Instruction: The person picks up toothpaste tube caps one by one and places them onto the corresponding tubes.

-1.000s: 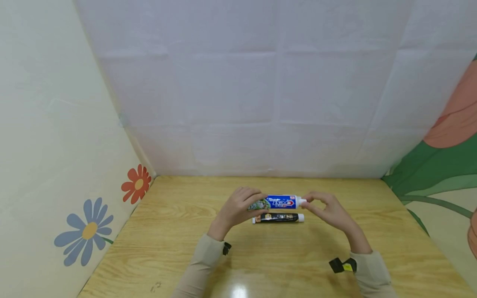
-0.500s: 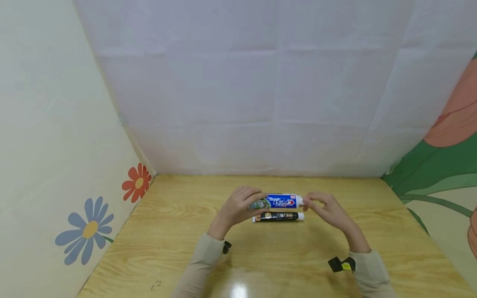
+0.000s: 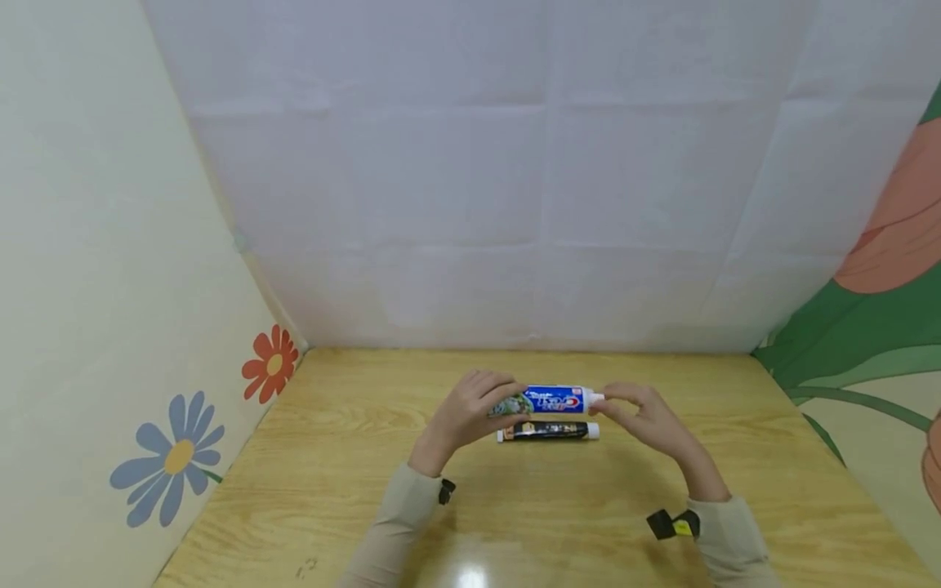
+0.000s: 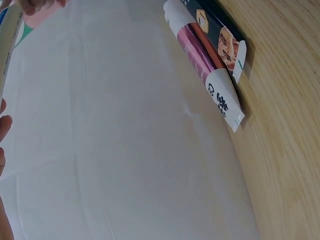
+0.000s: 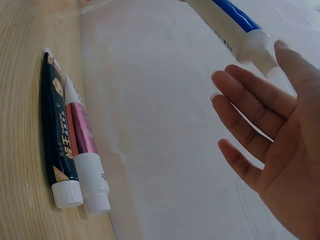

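A blue toothpaste tube (image 3: pixel 555 399) with a white cap (image 3: pixel 596 398) is held level above the table in the head view. My left hand (image 3: pixel 470 408) grips its green-patterned end. My right hand (image 3: pixel 657 420) is at the cap, with thumb and fingers spread around it. In the right wrist view, those fingers (image 5: pixel 250 102) are apart and loosely straight, the cap lying between thumb and forefinger. Below the held tube lies a black toothpaste tube (image 3: pixel 551 430). A pink and white toothpaste tube (image 5: pixel 86 135) lies beside the black one, hidden in the head view.
The wood-grain table (image 3: pixel 353 457) meets a white cloth backdrop (image 3: pixel 470 204) at its far edge. On the left is a wall with flower drawings (image 3: pixel 176 457); on the right is a painted panel (image 3: pixel 867 343).
My right fingertips pinched the cap earlier and now stand spread around it. The left hand keeps its grip, and the blue tube stays in nearly the same place.
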Demonstrator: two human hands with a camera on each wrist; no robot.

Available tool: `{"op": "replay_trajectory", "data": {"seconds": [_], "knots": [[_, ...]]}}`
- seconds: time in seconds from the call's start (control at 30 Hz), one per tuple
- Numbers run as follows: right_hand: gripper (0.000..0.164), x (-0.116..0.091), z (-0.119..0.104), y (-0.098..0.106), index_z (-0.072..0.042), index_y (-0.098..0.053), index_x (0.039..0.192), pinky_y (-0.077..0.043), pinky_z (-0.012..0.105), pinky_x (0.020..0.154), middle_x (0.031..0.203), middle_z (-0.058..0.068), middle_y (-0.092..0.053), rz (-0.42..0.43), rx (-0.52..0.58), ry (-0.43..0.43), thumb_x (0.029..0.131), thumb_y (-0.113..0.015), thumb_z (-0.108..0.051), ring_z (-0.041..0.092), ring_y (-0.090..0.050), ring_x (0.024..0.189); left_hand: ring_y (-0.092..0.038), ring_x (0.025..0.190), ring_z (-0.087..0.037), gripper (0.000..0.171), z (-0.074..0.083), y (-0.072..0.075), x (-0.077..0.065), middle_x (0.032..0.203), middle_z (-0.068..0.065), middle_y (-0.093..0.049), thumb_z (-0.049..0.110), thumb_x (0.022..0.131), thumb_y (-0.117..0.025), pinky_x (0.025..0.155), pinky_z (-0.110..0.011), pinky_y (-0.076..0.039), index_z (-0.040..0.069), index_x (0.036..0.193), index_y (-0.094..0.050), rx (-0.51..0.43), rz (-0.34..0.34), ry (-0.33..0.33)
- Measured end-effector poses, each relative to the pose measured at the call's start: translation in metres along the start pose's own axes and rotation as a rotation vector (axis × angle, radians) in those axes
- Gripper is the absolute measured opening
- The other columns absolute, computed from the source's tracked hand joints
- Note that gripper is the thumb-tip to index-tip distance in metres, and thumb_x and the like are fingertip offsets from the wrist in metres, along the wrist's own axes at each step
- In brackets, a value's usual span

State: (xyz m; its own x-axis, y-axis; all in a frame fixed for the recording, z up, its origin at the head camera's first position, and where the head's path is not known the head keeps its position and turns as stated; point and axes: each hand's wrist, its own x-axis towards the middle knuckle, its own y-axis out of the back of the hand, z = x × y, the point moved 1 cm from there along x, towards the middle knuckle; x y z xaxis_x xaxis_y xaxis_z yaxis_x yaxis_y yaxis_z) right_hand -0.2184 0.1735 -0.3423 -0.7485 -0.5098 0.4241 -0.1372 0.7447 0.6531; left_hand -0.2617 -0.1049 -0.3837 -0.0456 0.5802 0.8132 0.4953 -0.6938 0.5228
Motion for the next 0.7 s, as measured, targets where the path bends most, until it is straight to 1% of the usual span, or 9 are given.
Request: {"op": "replay_trajectory", "data": {"seconds": [0.03,0.1,0.2,0.3,0.43,0.57,0.7], "knots": [[0.013,-0.0002,0.0001,-0.0003,-0.006,-0.069,0.096,-0.051,0.031,0.077,0.093,0.005,-0.069,0.004,-0.005,-0.015,0.089,-0.058,-0.002,0.013,-0.064,0.086,-0.058,0.083,-0.01,0.046,-0.0002,0.0001,0.0,0.098,0.0,-0.064,0.038,0.073,-0.077,0.067,-0.022,-0.045,0.012,0.109,-0.065,-0.002,-0.001,0.004],[0.017,-0.0008,-0.0007,-0.001,-0.007,-0.068,0.103,-0.049,0.033,0.081,0.098,0.003,-0.069,0.009,-0.02,-0.045,0.087,-0.062,-0.006,0.009,-0.061,0.089,-0.058,0.082,-0.01,0.046,-0.0003,0.0002,-0.0003,0.098,0.0,-0.064,0.038,0.073,-0.077,0.067,-0.022,-0.044,0.012,0.109,-0.065,-0.002,-0.002,0.003],[0.024,-0.0019,-0.003,-0.0011,-0.007,-0.066,0.108,-0.046,0.033,0.082,0.099,0.0,-0.067,0.02,-0.044,-0.062,0.084,-0.067,-0.008,0.007,-0.059,0.089,-0.058,0.082,-0.01,0.046,0.0002,0.0006,-0.0009,0.098,0.0,-0.064,0.038,0.074,-0.076,0.066,-0.022,-0.044,0.012,0.109,-0.065,0.004,-0.005,-0.004],[0.027,-0.0024,-0.0043,0.0,-0.007,-0.065,0.109,-0.046,0.03,0.079,0.094,-0.002,-0.066,0.038,-0.06,-0.046,0.082,-0.069,-0.007,0.009,-0.058,0.085,-0.058,0.083,-0.01,0.046,0.0008,0.0009,-0.0013,0.099,0.0,-0.064,0.039,0.074,-0.076,0.067,-0.022,-0.044,0.012,0.11,-0.065,0.014,-0.011,-0.003],[0.026,-0.0025,-0.0039,0.002,-0.008,-0.065,0.106,-0.046,0.026,0.077,0.09,-0.004,-0.065,0.062,-0.062,-0.014,0.081,-0.069,-0.005,0.009,-0.058,0.081,-0.058,0.083,-0.01,0.046,0.0008,0.001,-0.0015,0.099,-0.001,-0.064,0.038,0.074,-0.076,0.067,-0.023,-0.044,0.012,0.11,-0.064,0.023,-0.016,0.0],[0.023,-0.0024,-0.0038,0.0031,-0.009,-0.066,0.103,-0.045,0.027,0.079,0.087,-0.004,-0.065,0.075,-0.057,0.004,0.081,-0.069,-0.002,0.008,-0.058,0.079,-0.058,0.083,-0.011,0.046,0.0004,0.0013,-0.0009,0.1,0.0,-0.063,0.038,0.074,-0.076,0.066,-0.023,-0.044,0.013,0.111,-0.064,0.032,-0.019,-0.007],[0.02,-0.0025,-0.004,0.0037,-0.009,-0.066,0.099,-0.044,0.027,0.08,0.087,-0.004,-0.065,0.076,-0.063,0.0,0.081,-0.068,-0.001,0.007,-0.058,0.079,-0.057,0.083,-0.01,0.046,0.0003,0.0016,0.0004,0.1,0.0,-0.063,0.039,0.075,-0.075,0.066,-0.023,-0.044,0.013,0.111,-0.064,0.038,-0.024,-0.013]]}}
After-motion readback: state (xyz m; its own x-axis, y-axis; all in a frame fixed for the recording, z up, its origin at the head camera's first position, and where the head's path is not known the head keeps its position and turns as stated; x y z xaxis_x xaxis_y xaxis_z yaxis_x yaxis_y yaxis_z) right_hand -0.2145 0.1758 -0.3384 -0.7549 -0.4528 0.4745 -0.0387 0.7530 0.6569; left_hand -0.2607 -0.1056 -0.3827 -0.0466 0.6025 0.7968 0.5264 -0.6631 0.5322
